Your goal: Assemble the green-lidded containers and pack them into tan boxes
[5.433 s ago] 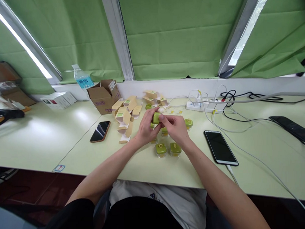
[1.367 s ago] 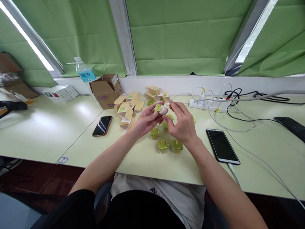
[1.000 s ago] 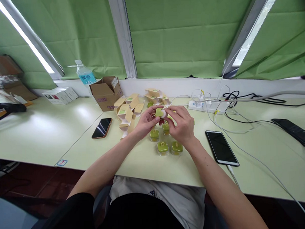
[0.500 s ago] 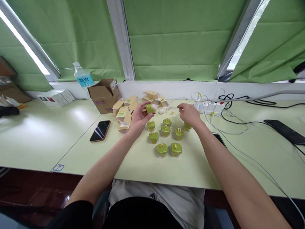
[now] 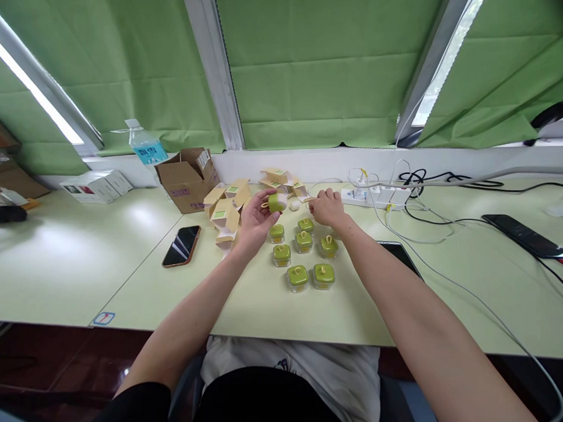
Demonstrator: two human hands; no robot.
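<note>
My left hand (image 5: 255,219) is closed round a small green case (image 5: 276,202), held above the table near the far cluster of boxes. My right hand (image 5: 325,208) reaches forward to the table just right of a small white piece (image 5: 294,205), its fingers curled and pinching something too small to make out. Several small green-lidded clear boxes (image 5: 304,259) stand in rows on the pale green table (image 5: 80,261) just in front of both hands.
Several opened tan cartons (image 5: 228,208) and a brown cardboard box (image 5: 184,179) lie at the far left of my hands. A phone (image 5: 182,245) lies left, another phone (image 5: 396,253) under my right forearm. A power strip (image 5: 373,197) and cables run right, a water bottle (image 5: 143,145) stands behind.
My hands have come apart. The right hand left the green case and reached out to the table beyond the boxes, then drew left towards the white piece. The left hand keeps the case.
</note>
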